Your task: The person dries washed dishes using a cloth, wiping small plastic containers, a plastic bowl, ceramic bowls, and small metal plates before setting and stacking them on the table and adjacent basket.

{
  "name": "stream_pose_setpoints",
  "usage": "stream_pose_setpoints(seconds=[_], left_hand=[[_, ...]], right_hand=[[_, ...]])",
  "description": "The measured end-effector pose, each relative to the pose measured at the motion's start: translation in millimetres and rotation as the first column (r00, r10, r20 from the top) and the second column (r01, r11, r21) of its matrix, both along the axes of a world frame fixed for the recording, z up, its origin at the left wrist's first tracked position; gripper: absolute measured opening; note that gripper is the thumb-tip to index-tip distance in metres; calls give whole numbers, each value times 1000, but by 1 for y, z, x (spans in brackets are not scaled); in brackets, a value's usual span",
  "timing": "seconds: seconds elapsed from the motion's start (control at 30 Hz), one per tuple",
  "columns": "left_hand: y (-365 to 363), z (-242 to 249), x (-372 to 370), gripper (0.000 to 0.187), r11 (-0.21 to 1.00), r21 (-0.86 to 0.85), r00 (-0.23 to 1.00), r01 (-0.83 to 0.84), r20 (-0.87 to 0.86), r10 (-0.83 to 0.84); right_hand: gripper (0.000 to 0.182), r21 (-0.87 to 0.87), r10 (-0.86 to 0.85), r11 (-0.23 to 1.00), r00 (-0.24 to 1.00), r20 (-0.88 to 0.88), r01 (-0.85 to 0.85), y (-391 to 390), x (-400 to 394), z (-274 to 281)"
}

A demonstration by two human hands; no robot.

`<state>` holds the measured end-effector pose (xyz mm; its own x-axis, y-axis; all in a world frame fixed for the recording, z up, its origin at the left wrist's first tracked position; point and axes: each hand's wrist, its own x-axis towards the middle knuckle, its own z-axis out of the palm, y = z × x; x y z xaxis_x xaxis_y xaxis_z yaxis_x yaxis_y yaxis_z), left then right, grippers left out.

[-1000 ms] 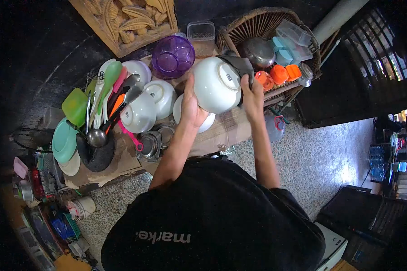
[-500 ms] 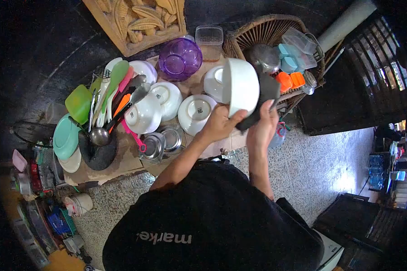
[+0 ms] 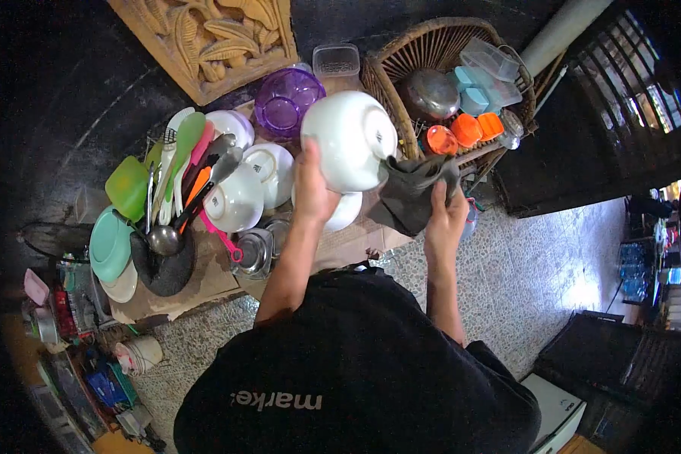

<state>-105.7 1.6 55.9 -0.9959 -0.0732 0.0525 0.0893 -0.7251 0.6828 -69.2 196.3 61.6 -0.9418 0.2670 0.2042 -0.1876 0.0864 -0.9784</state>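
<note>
A white bowl is tilted in the air with its foot ring turned to the right. My left hand is closed on the bowl's left side, thumb against the outer wall. From my right hand hangs a dark grey cloth, pinched at its upper right corner. The cloth's left edge meets the bowl near the foot ring. Below and behind the raised bowl, another white bowl lies mostly hidden. More upturned white bowls, such as one bowl, rest to the left.
A purple bowl and a clear plastic container stand at the back. At right, a wicker basket holds a metal bowl and orange and blue containers. Several utensils, a ladle and a teal bowl crowd the left.
The bowl has moved left and turned, so its foot ring now shows. My left hand has shifted to its left side. The cloth hangs more spread out from my right hand.
</note>
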Motion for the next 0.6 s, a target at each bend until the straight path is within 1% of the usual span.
stream_pose_setpoints(seconds=[0.03,0.07,0.1,0.13,0.17,0.2,0.23,0.27,0.33,0.37,0.4,0.47,0.5,0.53,0.57,0.6], left_hand=[[-1,9,-2,65,996,73,995,-42,91,36],[-7,5,-9,62,994,106,999,-30,38,26],[-13,1,-14,61,982,191,1000,8,15,-11],[-18,-4,-18,60,961,273,999,46,-10,-45],[-23,-13,-25,60,961,273,999,46,-8,-45],[-29,-24,-33,58,911,372,983,180,-94,-156],[-31,-30,-40,57,835,452,949,313,-192,-252],[-31,-36,-47,57,837,451,949,311,-194,-248],[-22,-38,-55,56,833,459,948,309,-75,-310],[-18,-39,-57,54,838,465,952,284,-34,-303],[-15,-38,-60,54,840,464,953,281,-34,-300],[-12,-35,-69,52,882,429,949,197,143,-282],[-9,-34,-75,51,941,307,938,142,261,-227],[-9,-39,-82,51,941,308,938,141,263,-226],[-9,-46,-89,51,988,101,959,114,250,-136],[-9,-46,-93,50,991,-109,975,74,215,-49]], right_hand=[[21,-31,20,999,1000,21,-19,5,-10,-1],[24,-61,43,997,998,42,-40,12,-20,-4],[31,-112,69,993,977,204,-46,20,-27,-11],[31,-110,65,993,977,205,-43,22,-34,-14],[34,-238,243,952,947,209,-192,23,-40,-15],[37,-364,417,871,889,189,-331,23,-47,-20],[49,-391,491,842,828,273,-371,18,-60,-30],[49,-391,494,841,826,270,-375,18,-64,-35],[55,-259,446,890,837,317,-376,-1,-64,-8],[61,-210,369,926,870,326,-314,0,-75,-26],[61,-211,372,925,869,325,-317,2,-81,-29],[60,-281,423,899,834,353,-337,5,-90,-30],[59,-302,419,897,836,354,-322,3,-90,-22],[59,-302,419,897,835,357,-322,4,-94,-25],[52,-296,393,908,845,362,-296,5,-101,-31],[47,-289,368,918,855,365,-272,4,-105,-30]])
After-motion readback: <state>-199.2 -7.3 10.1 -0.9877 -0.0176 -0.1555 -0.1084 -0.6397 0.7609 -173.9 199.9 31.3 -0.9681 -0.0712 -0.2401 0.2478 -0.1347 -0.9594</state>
